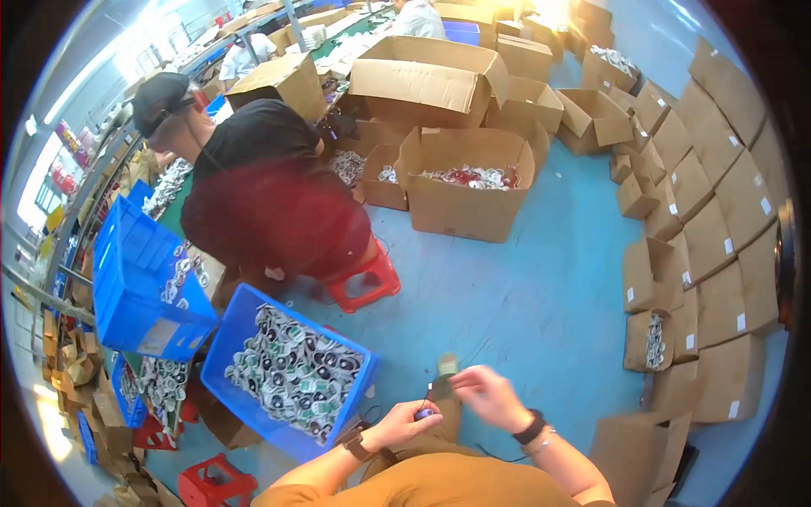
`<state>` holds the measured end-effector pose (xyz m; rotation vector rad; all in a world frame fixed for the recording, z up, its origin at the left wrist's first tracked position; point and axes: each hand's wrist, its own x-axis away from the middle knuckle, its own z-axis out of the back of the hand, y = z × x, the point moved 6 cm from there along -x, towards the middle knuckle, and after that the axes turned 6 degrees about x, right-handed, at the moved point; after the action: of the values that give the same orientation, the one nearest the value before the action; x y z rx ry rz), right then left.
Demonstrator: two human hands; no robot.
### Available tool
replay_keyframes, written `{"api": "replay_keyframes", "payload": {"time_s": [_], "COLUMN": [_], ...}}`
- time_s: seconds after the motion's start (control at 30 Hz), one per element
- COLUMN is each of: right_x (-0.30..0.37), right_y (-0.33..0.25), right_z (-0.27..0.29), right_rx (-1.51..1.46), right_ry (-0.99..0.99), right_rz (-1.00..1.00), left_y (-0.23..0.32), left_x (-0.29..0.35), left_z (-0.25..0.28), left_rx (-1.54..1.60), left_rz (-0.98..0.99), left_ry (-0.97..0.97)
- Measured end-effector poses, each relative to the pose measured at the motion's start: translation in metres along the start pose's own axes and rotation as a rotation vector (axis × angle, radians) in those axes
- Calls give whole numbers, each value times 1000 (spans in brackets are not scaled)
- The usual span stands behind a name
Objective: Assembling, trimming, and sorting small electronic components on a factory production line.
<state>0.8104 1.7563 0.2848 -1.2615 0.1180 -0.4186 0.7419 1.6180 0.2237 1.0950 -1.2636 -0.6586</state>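
Note:
My left hand [404, 423] is closed around a small, rounded, purplish-blue piece [425, 414] in front of my body. Thin dark wires rise from that piece toward the fingers of my right hand [492, 399]. The right fingers are pinched together beside a small dark shape; whether they grip it or a wire end is too small to make out. Left of my hands stands a blue plastic bin [279, 435], heaped with white ring-shaped parts [296, 367] that have dark and green centres.
A co-worker [270, 186] in dark clothes sits on a red stool [367, 283] at the bench. Another blue bin [127, 270] stands tilted at left, near an unoccupied red stool [217, 483]. Open cartons [465, 207] stand ahead; stacked cartons [710, 237] line the right.

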Motion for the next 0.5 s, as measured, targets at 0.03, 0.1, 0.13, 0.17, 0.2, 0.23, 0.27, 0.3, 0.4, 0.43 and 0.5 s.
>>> {"api": "replay_keyframes", "payload": {"time_s": [0.03,0.1,0.13,0.17,0.2,0.23,0.27,0.3,0.4,0.43,0.5], "right_x": [-7,-4,9,23,33,39,37,35,-10,-34,-93], "right_y": [15,101,124,136,152,165,169,174,185,191,201], "right_z": [41,130,173,207,235,254,267,283,318,328,352], "right_rx": [-59,-43,116,174,74,-33,-32,-51,-90,-109,-80], "right_ry": [126,480,610,710,788,870,858,906,880,822,731], "right_rz": [-53,-112,-248,-270,-329,-388,-395,-429,-515,-572,-592], "left_y": [-6,10,23,34,48,63,85,95,126,130,134], "left_x": [-27,-95,-120,-138,-159,-180,-198,-214,-259,-272,-294], "left_z": [2,17,24,30,39,51,64,78,111,121,133], "left_rx": [-14,-3,37,77,140,196,184,150,235,249,331], "left_rz": [17,-2,33,75,115,154,124,144,80,77,62], "left_ry": [-24,-25,9,48,53,57,80,94,176,202,242]}}
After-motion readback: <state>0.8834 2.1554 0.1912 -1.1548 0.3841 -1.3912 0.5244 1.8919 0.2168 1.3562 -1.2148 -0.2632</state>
